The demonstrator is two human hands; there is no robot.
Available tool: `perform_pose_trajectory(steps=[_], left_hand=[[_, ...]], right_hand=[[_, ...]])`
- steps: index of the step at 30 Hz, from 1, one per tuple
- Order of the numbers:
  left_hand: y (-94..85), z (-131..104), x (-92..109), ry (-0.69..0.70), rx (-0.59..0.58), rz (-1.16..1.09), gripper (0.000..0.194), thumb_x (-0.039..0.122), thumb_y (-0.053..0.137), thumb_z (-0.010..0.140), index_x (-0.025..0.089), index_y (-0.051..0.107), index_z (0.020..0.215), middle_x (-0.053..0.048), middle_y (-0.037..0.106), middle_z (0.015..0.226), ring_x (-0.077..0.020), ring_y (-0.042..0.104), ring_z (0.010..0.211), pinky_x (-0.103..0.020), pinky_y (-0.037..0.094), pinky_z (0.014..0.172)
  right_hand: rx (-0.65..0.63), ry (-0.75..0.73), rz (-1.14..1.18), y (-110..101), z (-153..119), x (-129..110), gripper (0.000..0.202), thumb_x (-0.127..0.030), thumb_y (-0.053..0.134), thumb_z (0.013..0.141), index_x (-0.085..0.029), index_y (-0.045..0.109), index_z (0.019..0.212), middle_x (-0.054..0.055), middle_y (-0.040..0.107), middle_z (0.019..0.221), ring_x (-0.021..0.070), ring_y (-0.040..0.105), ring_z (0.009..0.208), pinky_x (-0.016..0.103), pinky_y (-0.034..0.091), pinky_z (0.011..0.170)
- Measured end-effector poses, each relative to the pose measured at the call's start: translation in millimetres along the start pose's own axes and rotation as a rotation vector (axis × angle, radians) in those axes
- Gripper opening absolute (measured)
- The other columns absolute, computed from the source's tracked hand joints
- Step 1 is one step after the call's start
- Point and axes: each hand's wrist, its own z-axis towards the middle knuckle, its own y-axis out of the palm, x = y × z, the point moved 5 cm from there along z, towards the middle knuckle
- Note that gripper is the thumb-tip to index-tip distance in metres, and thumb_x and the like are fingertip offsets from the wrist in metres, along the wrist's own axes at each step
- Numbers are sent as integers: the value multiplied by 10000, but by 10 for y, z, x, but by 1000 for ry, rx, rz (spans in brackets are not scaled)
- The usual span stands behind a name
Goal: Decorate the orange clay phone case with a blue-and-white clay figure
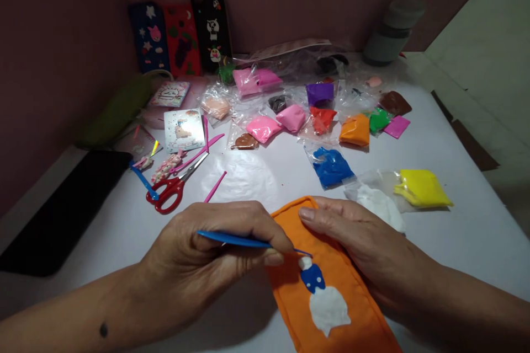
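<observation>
My left hand (223, 253) pinches a blue modelling tool (236, 239), its thin tip at a small white clay piece (305, 263) on an orange clay-covered panel (290, 226). Below that piece, a blue clay shape (312, 280) with white dots joins a larger white shape (329, 309) with pointed corners. My right hand (356, 242) grips the panel along its right edge, thumb on top. The fingers beneath the panel are mostly hidden.
Packets of coloured clay, including blue (331, 166) and yellow (424, 187), lie beyond my hands. Red-handled scissors (169, 193) and pink tools (215, 186) are left of centre. Three decorated cases (182, 38) lean at the back; a jar (387, 38) stands back right.
</observation>
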Motion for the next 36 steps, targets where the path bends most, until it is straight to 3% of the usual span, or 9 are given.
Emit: perform_pose_trajectory(steps=[11,20,26,29,33,36], left_hand=[[11,50,58,59,-77,5,137,79,534,887,136,656,859,-13,682,812,-89,636,752,-125,487,694],[33,45,85,71,-87,26,152,60,518,880,137,641,835,-11,660,782,-86,621,726,-124,483,673],[15,41,107,40,-75,6,133,92,547,873,156,653,824,-11,668,767,-102,624,708,-149,496,649],[-29,5,75,13,27,-58,115,122,581,864,177,676,830,-8,686,779,-115,635,722,-168,501,664],[-131,-63,48,-14,281,-52,137,86,600,804,194,683,786,37,630,684,-61,530,550,-130,411,490],[-151,-93,50,-58,384,-31,123,108,593,787,186,680,747,45,551,594,-61,480,520,-145,370,467]], right_hand=[[-13,20,-13,-3,8,24,212,-396,593,866,-197,564,799,-18,543,683,154,587,649,294,434,600],[10,29,-41,17,2,27,213,-393,566,877,-186,556,826,-15,547,683,115,522,589,252,380,553],[13,17,-60,2,-1,17,251,-430,570,874,-186,593,823,11,597,718,131,541,619,269,413,573],[10,-17,19,-2,12,14,182,-376,612,860,-200,622,816,-5,610,722,130,569,629,273,440,606],[-9,-108,161,34,27,-29,124,-292,607,877,-200,687,852,12,682,798,124,615,689,263,480,702],[31,-179,213,34,25,-75,107,-240,619,861,-189,709,889,26,701,816,166,655,781,303,501,785]])
